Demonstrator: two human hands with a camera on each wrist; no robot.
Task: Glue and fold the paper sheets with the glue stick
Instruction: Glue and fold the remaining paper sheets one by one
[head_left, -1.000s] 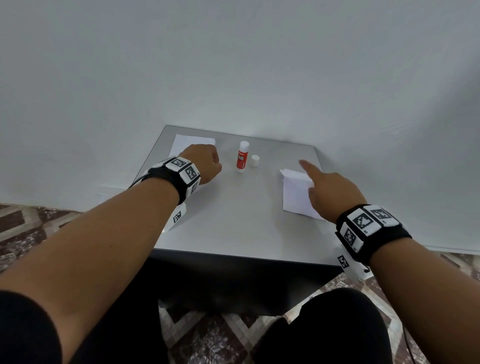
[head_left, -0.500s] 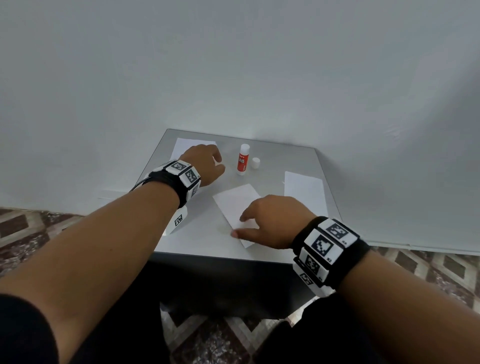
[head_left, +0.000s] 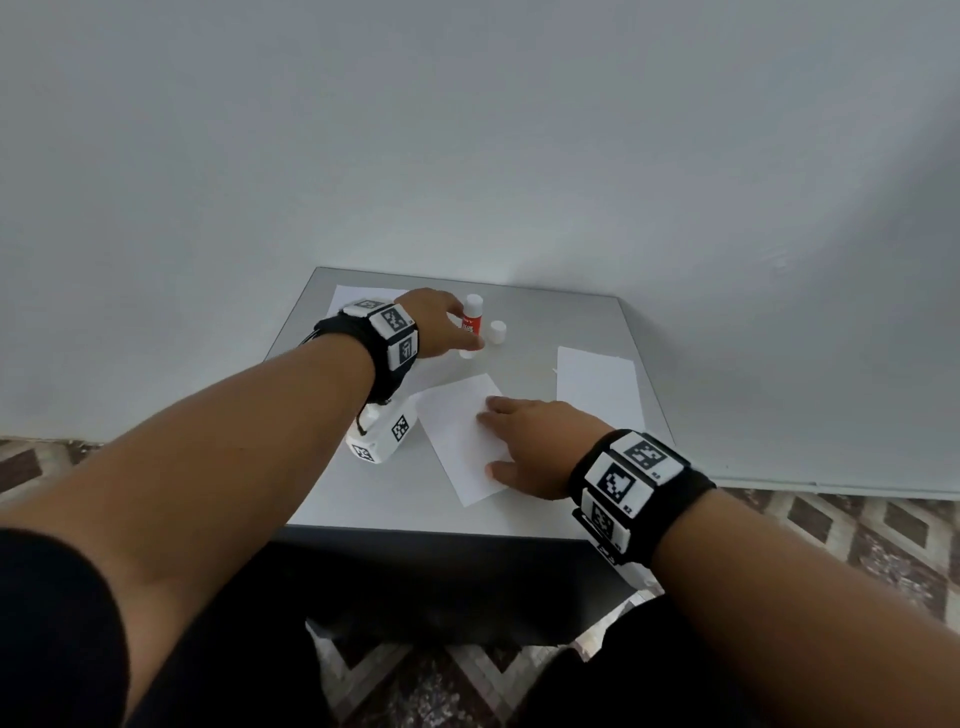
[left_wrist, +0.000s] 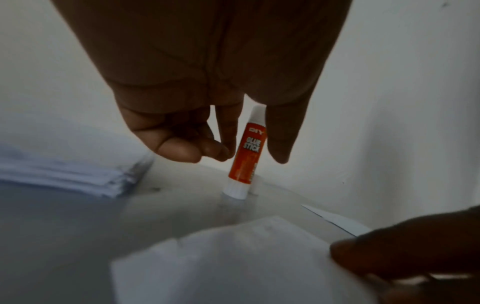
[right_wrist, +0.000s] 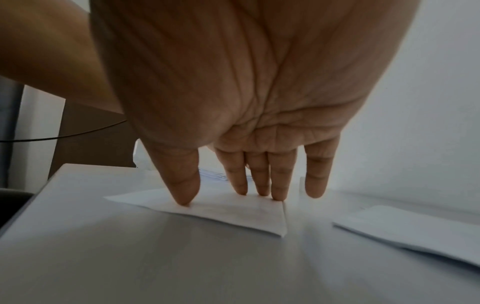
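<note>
A red-and-white glue stick (head_left: 471, 325) stands upright near the back of the grey table (head_left: 395, 499), with its white cap (head_left: 497, 331) standing beside it. My left hand (head_left: 457, 330) is at the stick. In the left wrist view the fingers (left_wrist: 182, 148) and thumb (left_wrist: 278, 144) close on either side of the glue stick (left_wrist: 246, 158). A single white sheet (head_left: 457, 431) lies skewed at the table's centre. My right hand (head_left: 524, 447) lies flat on it, fingertips (right_wrist: 279, 193) and thumb pressing the sheet (right_wrist: 233, 214) down.
A stack of white sheets (head_left: 597, 389) lies at the right side of the table, and another stack (head_left: 353, 296) sits at the back left, partly behind my left wrist. A white wall rises right behind the table. Patterned floor shows below the front edge.
My right hand drew one sheet from the right stack to the centre and now lies flat on it. My left hand moved right from the back-left stack to the glue stick.
</note>
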